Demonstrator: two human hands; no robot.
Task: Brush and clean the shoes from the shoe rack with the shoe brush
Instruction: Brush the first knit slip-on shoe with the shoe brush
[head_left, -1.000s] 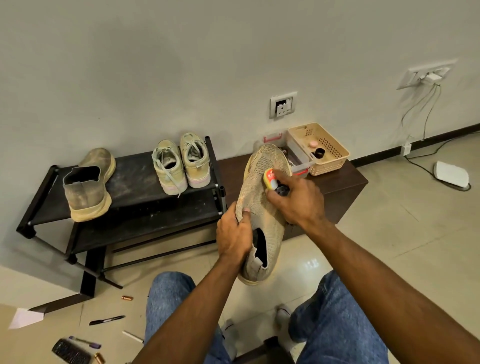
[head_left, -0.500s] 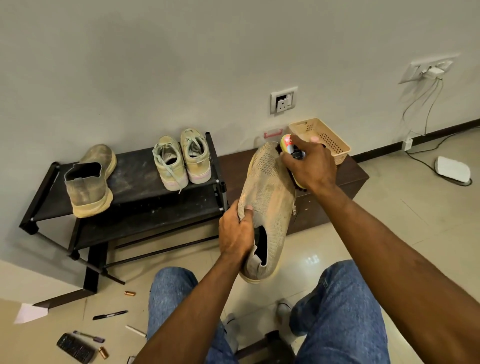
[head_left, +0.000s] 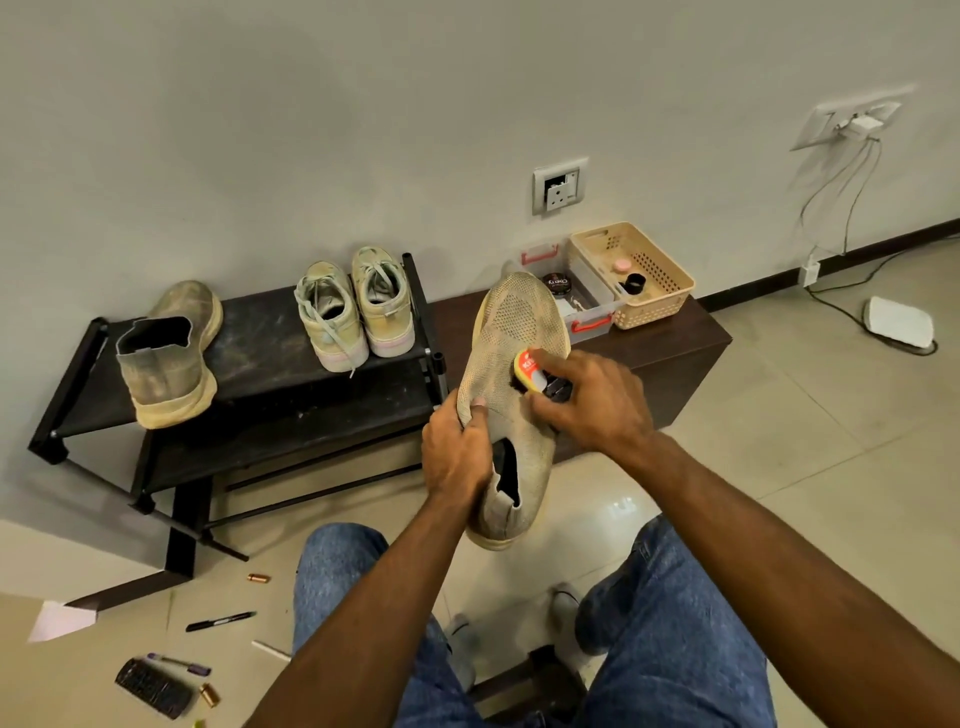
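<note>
Right hand (head_left: 592, 400) grips the brush (head_left: 535, 371) against the shoe (head_left: 511, 353); left hand (head_left: 457, 452) clutches the shoe's edge, held midair over the knees with open floor (head_left: 779, 415) to the right. Shoe's beige mesh, dusty. Rack (head_left: 260, 364) sits left by the wall.

The knit shoe (head_left: 511, 364) is beige with a dotted mesh pattern and grey dust marks, and the shoe brush (head_left: 532, 370) on it is yellow with a red label and black bristles. The shoe rack (head_left: 260, 353) is black with pale dusty streaks, and the laced pair (head_left: 356, 306) on it is pale green with pinkish soles. The basket (head_left: 654, 291) is cream with small holes, the jeans (head_left: 675, 623) are blue.
</note>
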